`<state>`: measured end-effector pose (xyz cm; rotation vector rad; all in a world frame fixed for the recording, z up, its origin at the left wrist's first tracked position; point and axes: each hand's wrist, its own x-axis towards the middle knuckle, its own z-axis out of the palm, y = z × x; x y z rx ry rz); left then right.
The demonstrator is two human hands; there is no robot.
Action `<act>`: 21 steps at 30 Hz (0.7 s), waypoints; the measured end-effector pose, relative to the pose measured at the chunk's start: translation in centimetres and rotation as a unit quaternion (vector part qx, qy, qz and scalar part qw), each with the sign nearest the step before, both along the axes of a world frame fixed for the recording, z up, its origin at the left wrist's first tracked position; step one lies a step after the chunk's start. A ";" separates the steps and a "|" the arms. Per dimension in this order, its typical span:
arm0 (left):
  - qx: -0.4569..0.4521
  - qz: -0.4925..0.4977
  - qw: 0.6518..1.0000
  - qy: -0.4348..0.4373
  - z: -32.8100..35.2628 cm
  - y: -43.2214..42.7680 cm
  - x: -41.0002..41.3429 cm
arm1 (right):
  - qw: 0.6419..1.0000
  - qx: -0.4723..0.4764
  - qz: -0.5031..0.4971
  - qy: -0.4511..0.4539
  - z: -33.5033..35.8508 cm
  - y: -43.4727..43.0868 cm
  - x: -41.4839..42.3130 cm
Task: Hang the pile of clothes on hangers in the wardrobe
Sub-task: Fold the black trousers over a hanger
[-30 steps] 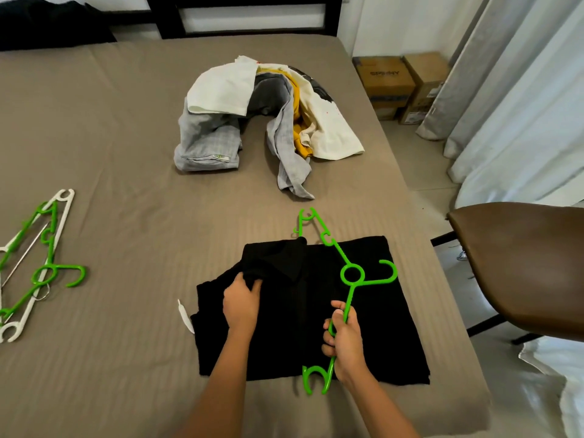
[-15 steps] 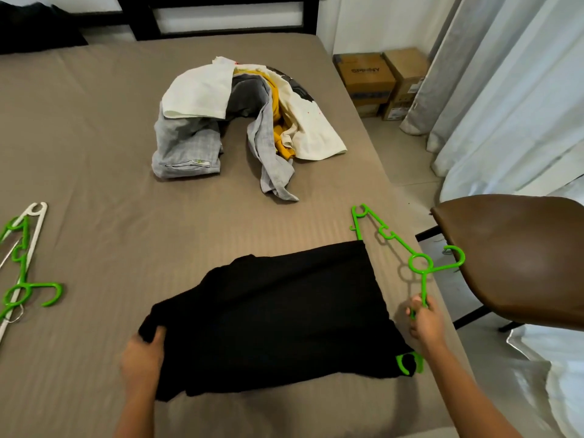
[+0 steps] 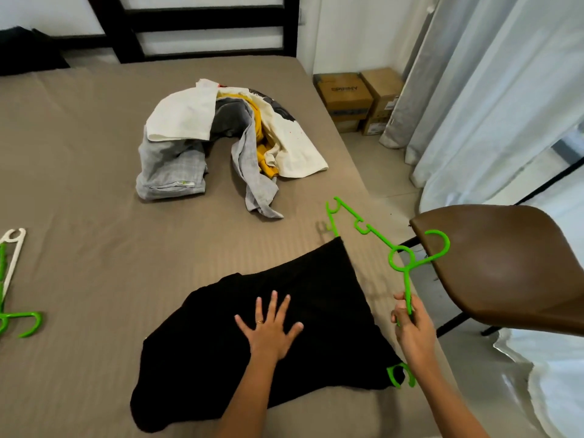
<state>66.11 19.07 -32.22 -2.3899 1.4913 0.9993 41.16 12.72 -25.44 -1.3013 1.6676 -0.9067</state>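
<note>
A black garment (image 3: pixel 303 298) lies spread on the brown bed (image 3: pixel 79 200), near its front edge. My left hand (image 3: pixel 268 330) rests flat on it with the fingers straight and spread. My right hand (image 3: pixel 410 324) grips a green plastic hanger (image 3: pixel 399 257) by its lower arm, just off the garment's right edge. The hanger's hook points toward the chair, and its near end pokes out under my wrist. A pile of clothes (image 3: pixel 221 143) in white, grey and yellow lies further back on the bed.
More hangers, green and white (image 3: pixel 12 279), lie at the bed's left edge. A brown chair (image 3: pixel 505 267) stands close on the right. Cardboard boxes (image 3: pixel 357 99) and curtains (image 3: pixel 489 90) are beyond it. A dark bed frame (image 3: pixel 196 26) is at the back.
The garment was pulled out flat and the hanger carried off it to the right. My left hand let go of the garment's corner and now lies flat on its middle.
</note>
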 end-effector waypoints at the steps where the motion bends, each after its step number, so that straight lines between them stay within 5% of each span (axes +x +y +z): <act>1: 0.006 0.041 0.999 0.025 1.1 -1.0 0.0 | 0.999 -0.018 0.029 -0.002 1.6 -0.3 0.3; 5: -0.190 0.231 0.942 0.155 9.2 -5.9 0.2 | 0.983 -0.098 0.157 -0.007 10.3 -2.9 2.3; 9: -0.420 0.304 0.776 0.360 19.6 -9.6 3.9 | 0.943 -0.163 0.291 0.018 20.0 -5.5 4.5; 13: -0.448 0.229 0.693 0.517 30.1 -9.7 8.6 | 0.905 -0.202 0.373 0.029 28.8 -8.1 6.2; 17: -0.460 0.201 0.665 0.553 37.6 -8.4 11.1 | 0.880 -0.277 0.381 0.050 38.5 -9.3 7.6; 21: -0.521 0.274 0.579 0.564 44.1 -8.0 10.1 | 0.859 -0.354 0.360 0.081 47.4 -9.6 7.9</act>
